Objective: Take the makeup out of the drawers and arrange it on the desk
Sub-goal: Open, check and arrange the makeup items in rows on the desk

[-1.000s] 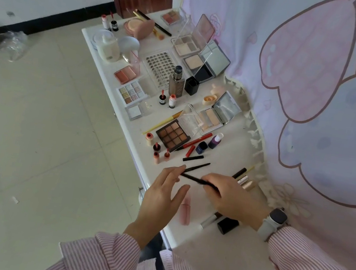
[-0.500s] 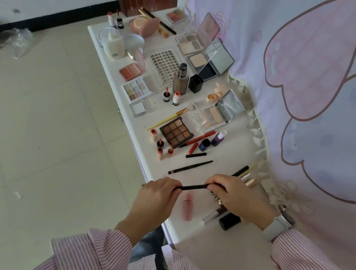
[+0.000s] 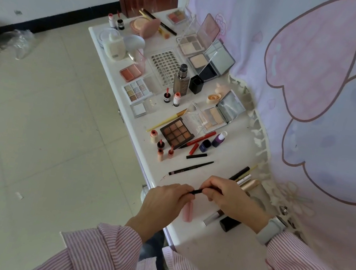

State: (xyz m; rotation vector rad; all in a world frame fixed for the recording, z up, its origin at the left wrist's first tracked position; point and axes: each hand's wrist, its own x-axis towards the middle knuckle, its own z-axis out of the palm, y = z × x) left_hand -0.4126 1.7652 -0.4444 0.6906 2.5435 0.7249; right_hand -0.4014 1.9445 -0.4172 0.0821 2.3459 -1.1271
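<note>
A thin black makeup pencil (image 3: 197, 191) is held over the near end of the white desk (image 3: 210, 172). My left hand (image 3: 164, 199) grips its left end and my right hand (image 3: 231, 199) grips its right end, so only a short middle piece shows. A long black pencil (image 3: 190, 168) and a shorter one (image 3: 196, 156) lie just beyond my hands. A pink tube (image 3: 188, 211), a silver stick (image 3: 210, 218) and a black cap (image 3: 229, 223) lie under my wrists. A brown eyeshadow palette (image 3: 177, 133) and several open compacts fill the far desk.
A white bottle (image 3: 114, 46), a lash tray (image 3: 165, 63) and a dark foundation bottle (image 3: 181, 80) stand farther back. Gold and black sticks (image 3: 245, 179) lie by the pink curtain (image 3: 316, 97) on the right. Tiled floor (image 3: 33, 136) lies to the left.
My left hand went from open beside the pencil to gripping its left end. Both hands have drawn closer together along the pencil and nearer to me.
</note>
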